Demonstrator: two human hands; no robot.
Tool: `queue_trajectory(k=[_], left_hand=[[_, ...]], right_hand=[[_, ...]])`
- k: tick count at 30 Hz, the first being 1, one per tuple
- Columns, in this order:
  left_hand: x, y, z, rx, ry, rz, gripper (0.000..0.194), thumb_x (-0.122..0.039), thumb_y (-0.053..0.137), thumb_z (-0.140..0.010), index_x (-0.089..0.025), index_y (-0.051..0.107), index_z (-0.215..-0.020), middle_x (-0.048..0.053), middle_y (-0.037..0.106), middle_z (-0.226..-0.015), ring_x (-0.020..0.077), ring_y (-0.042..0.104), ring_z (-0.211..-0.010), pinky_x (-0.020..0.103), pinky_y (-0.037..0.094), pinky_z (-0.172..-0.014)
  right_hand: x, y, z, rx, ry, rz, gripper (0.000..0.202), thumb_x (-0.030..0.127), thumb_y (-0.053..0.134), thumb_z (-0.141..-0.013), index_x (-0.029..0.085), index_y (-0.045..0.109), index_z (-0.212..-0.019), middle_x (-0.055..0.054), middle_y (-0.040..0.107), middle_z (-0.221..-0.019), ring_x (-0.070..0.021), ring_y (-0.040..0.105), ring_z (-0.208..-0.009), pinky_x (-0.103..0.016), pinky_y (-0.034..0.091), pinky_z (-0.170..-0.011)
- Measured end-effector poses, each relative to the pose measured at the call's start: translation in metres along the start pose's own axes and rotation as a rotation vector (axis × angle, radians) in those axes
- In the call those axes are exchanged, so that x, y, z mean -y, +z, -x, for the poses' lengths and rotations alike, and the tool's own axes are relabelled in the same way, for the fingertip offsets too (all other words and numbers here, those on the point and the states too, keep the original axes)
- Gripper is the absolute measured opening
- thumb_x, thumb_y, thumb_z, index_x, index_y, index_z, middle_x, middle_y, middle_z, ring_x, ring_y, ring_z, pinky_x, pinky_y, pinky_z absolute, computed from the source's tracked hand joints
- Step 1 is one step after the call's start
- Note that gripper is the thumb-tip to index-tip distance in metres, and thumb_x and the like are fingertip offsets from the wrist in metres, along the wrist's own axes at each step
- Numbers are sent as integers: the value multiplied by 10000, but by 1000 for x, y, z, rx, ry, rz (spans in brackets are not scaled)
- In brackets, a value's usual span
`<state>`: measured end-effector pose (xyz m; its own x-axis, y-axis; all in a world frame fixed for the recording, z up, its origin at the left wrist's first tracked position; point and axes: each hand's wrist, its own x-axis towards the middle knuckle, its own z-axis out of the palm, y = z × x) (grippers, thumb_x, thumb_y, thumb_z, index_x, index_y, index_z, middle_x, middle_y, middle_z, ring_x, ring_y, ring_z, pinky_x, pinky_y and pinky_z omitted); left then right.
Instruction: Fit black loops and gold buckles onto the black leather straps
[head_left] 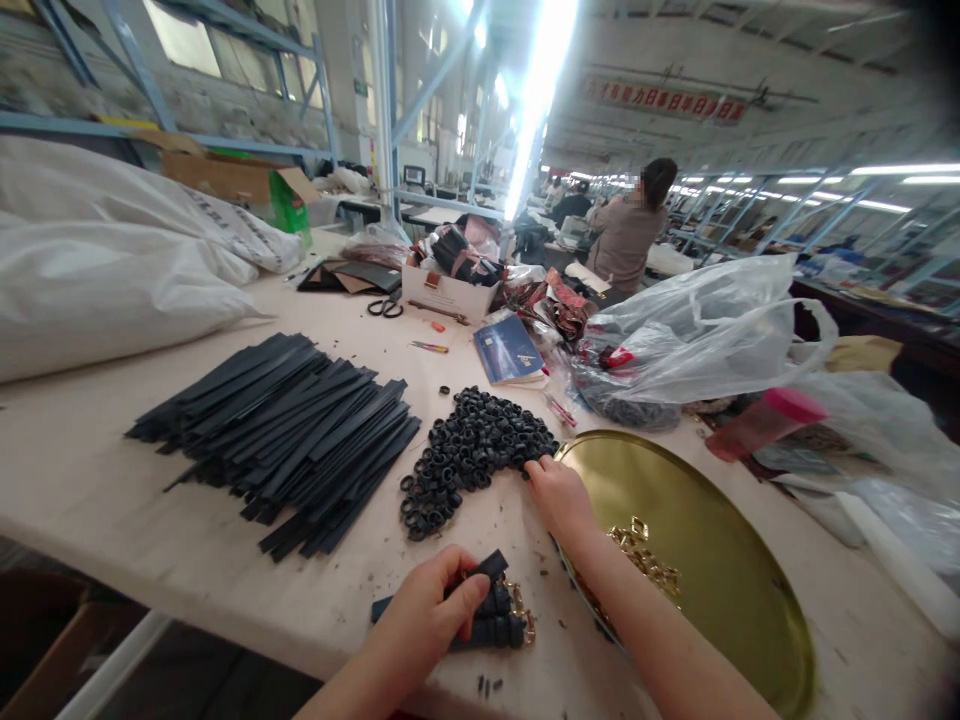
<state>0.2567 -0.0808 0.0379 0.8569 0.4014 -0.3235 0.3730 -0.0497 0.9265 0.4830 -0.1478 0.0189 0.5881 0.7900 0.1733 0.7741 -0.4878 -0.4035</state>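
My left hand [442,605] is closed on a black strap [491,565], thumb on top, at the table's front edge. Under it lie more black straps [499,630] with gold buckles [523,612] at their right ends. My right hand [559,495] reaches to the right edge of a heap of small black loops [480,445]. Its thumb and fingertips are pinched together on a loop there, partly hidden by the fingers. Left of the heap lies a thick stack of flat black strips [277,430]. Gold buckles [645,560] lie on a round gold tray [720,560] beside my right forearm.
A blue booklet [508,350], black-handled scissors [385,308] and a small cutter [430,347] lie behind the heap. Farther back stand a white box [446,293] and clear plastic bags [697,335]. A pink-lidded cup [765,422] lies right. A large white sack [112,260] fills the left; a person [630,230] stands beyond.
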Motion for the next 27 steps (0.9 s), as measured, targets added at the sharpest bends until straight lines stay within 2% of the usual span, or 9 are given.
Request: queue_trajectory(k=[4,6,8,11,14,16,19,23,27], left_hand=[[1,-3,-2,-9,-16,-8,223,-382,428,-802,-181,475,-716,-77,447,-453,89,366,-423,201,289,-478],[0,-3,-3,-56,-7,-16,232,-384,413,-811,-183,474,-714,-78,443,-451,89,367,-421,203,292,-485],[-3,-2,-5,-123,23,-27,241,-392,399,-819,-185,480,-726,-78,448,-459,90,376,-422,206,300,-493],[-8,3,-7,-202,79,-69,252,-401,402,-816,-184,507,-742,-70,472,-480,97,409,-440,209,307,-496],[-12,11,-2,-150,96,-139,265,-391,408,-807,-178,525,-701,-60,474,-470,106,436,-456,208,300,-482],[-13,16,6,-120,98,-189,270,-377,405,-805,-175,524,-671,-56,472,-468,110,450,-465,207,300,-481],[-14,20,20,-111,132,-249,256,-344,400,-805,-171,541,-678,-52,479,-489,109,460,-487,204,310,-501],[-18,22,34,-7,166,-295,248,-323,400,-809,-169,550,-685,-56,466,-482,99,434,-470,199,298,-491],[-22,27,44,-72,177,-312,270,-335,396,-823,-167,547,-675,-50,468,-488,102,442,-485,205,309,-513]], right_hand=[[-1,6,0,12,-15,-17,147,102,467,-759,148,607,-763,-118,589,-822,-245,531,-855,-347,361,-755],[4,5,14,27,-13,-74,179,161,434,-804,151,607,-851,-112,607,-859,-229,544,-849,-332,386,-740],[14,3,32,72,-15,-153,244,223,366,-855,167,596,-911,-71,631,-806,-181,572,-737,-285,422,-655],[37,-2,62,242,46,-504,301,323,330,-874,173,587,-923,-3,608,-631,-119,522,-507,-229,402,-482],[56,-12,86,376,194,-914,332,422,412,-822,155,588,-909,31,536,-540,-90,443,-424,-210,350,-419],[63,-19,97,405,258,-1037,369,468,453,-789,146,594,-901,39,516,-530,-78,418,-410,-207,334,-415],[65,-27,111,380,239,-1083,413,496,470,-783,133,607,-924,23,531,-571,-77,421,-441,-214,334,-438],[66,-28,127,370,166,-1033,380,468,502,-787,144,633,-937,34,500,-544,-75,386,-442,-219,291,-435],[74,-25,137,391,205,-1167,373,462,561,-743,135,648,-902,43,467,-518,-72,358,-446,-215,257,-430]])
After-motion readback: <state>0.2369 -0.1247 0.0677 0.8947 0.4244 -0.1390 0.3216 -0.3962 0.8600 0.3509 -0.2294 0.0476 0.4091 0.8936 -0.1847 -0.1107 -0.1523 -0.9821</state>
